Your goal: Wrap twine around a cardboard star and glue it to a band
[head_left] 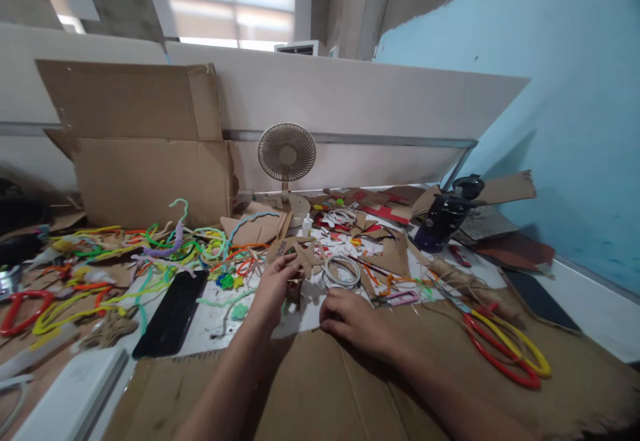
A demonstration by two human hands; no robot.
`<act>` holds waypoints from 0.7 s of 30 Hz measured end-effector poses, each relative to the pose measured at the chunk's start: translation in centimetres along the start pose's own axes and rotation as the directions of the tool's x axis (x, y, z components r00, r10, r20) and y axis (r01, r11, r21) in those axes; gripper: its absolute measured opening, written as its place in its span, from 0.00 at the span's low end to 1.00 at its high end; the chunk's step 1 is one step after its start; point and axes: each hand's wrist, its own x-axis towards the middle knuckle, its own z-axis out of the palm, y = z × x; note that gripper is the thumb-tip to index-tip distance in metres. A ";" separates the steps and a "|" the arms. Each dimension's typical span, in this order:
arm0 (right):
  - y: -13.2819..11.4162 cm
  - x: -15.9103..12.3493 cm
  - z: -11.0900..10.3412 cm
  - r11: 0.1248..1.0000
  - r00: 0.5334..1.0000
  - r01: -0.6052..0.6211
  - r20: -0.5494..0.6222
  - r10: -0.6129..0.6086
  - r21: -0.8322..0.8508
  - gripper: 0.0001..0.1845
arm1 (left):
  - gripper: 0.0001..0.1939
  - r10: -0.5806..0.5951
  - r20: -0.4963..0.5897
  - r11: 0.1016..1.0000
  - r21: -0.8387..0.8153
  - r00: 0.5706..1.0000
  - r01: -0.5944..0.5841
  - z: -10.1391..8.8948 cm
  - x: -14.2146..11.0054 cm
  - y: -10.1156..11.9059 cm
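Note:
My left hand (277, 287) reaches over the middle of the cluttered table, thumb and fingertips drawn together. A small brown piece (294, 293), perhaps cardboard, shows just under those fingertips; whether they grip it is not clear. Behind the fingers lies a cardboard scrap with printed letters (280, 249). My right hand (350, 317) has its fingers curled in and rests at the far edge of a big cardboard sheet (310, 387). What its fingertips hold, if anything, is hidden. Just beyond it sits a coil of white cable (341, 271).
Scissors with red and yellow handles (505, 347) lie at right, near a dark bottle (443, 217). At left are a black phone (173, 311), a white box-like device (75, 394) and tangled colourful pipe cleaners (210, 244). A small fan (287, 153) stands behind.

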 end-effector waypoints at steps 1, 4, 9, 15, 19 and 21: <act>0.1 0.0 0.0 1.000 0.999 0.008 -0.038 -0.007 0.029 0.08 | 0.18 -0.011 0.006 1.000 -0.005 1.000 0.011 0.1 -0.1 0.0; 0.3 0.3 -0.6 0.986 0.977 0.039 -0.211 -0.003 0.163 0.07 | 0.16 -0.036 0.008 0.999 0.007 0.999 0.036 0.5 -0.3 -0.1; 1.1 1.0 -1.7 0.922 0.846 0.094 -0.518 0.124 0.375 0.05 | 0.15 -0.081 0.037 0.995 0.060 0.996 0.079 1.6 -0.9 -0.7; 1.9 1.8 -1.7 0.912 0.724 0.100 -0.658 0.208 0.398 0.05 | 0.21 -0.110 0.159 0.992 0.076 0.981 0.099 2.7 -1.1 -2.1; 1.7 1.8 -1.5 0.915 0.745 0.070 -0.630 0.217 0.397 0.03 | 0.24 -0.128 0.201 0.990 0.088 0.971 0.113 3.0 -0.9 -3.0; 1.5 1.7 -1.6 0.919 0.751 0.064 -0.626 0.212 0.388 0.03 | 0.24 -0.126 0.207 0.990 0.085 0.970 0.110 3.1 -0.9 -3.2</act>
